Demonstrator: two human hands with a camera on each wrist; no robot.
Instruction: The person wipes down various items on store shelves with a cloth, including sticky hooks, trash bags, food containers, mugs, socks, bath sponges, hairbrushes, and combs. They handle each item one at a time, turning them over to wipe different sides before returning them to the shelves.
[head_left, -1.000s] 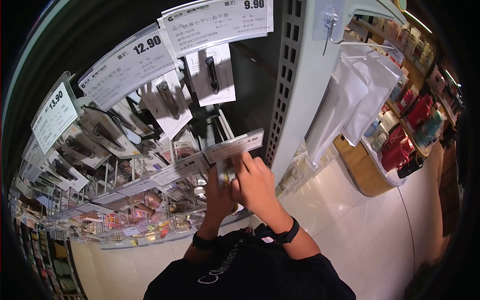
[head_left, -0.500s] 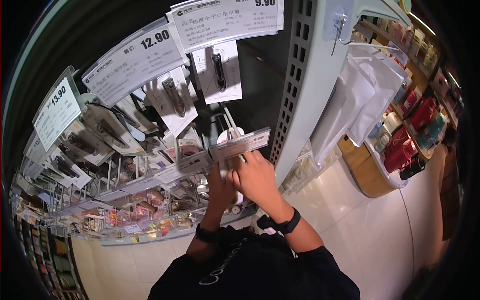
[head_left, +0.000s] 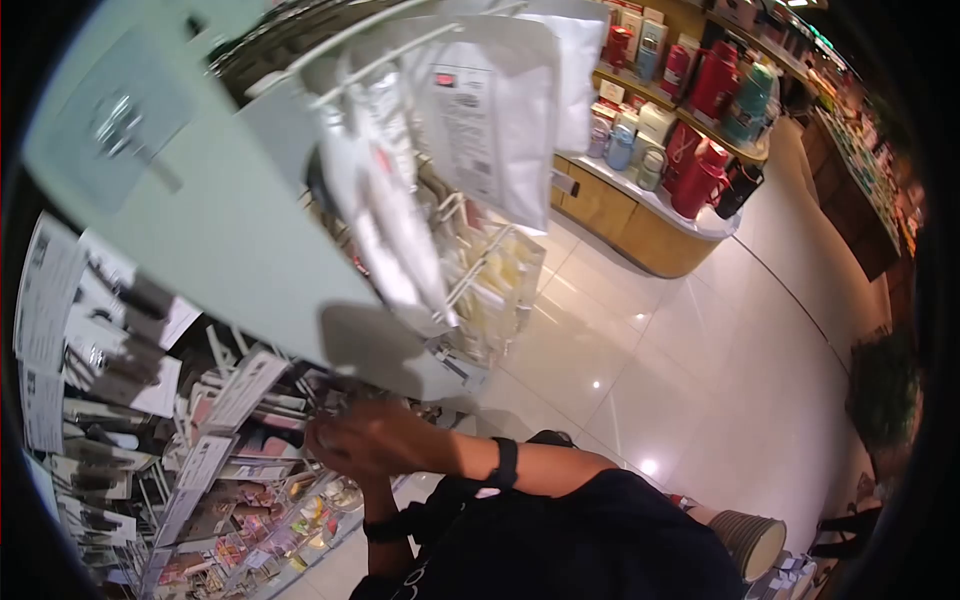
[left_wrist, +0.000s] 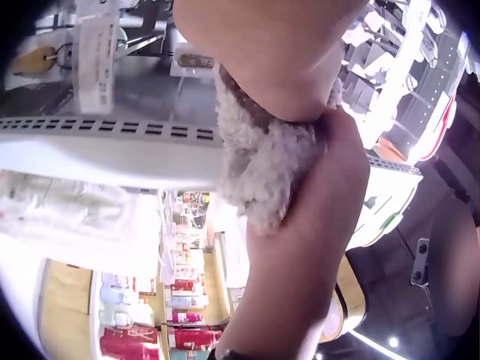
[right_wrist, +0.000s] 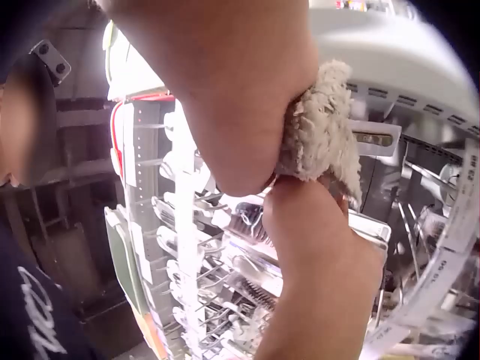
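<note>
A fluffy greyish-white cloth (left_wrist: 262, 161) is bunched between my two hands. Seen from the left wrist, it bulges out under my left hand (left_wrist: 277, 52) and lies against my right hand (left_wrist: 337, 161). The right wrist view has the same cloth (right_wrist: 322, 131) beside my right hand (right_wrist: 225, 97) and above my left hand (right_wrist: 311, 225). Both hands grip it close together, most fingertips hidden. From the head, my right hand (head_left: 385, 435) largely covers the left, close to the shelf post's lower end. The cloth barely shows there.
A pale shelf post (head_left: 200, 220) stands beside the hands, with a clear hook (head_left: 120, 130) on it. Price tags (head_left: 235, 390) and hanging packets line the left. White pouches (head_left: 490, 120) hang beyond the post. Red flasks (head_left: 700, 180) stand on a wooden shelf across the aisle.
The head view has swung right, bringing the post and pouches to the middle. My hands, earlier under a price tag on the rack, are now close to the post, still together.
</note>
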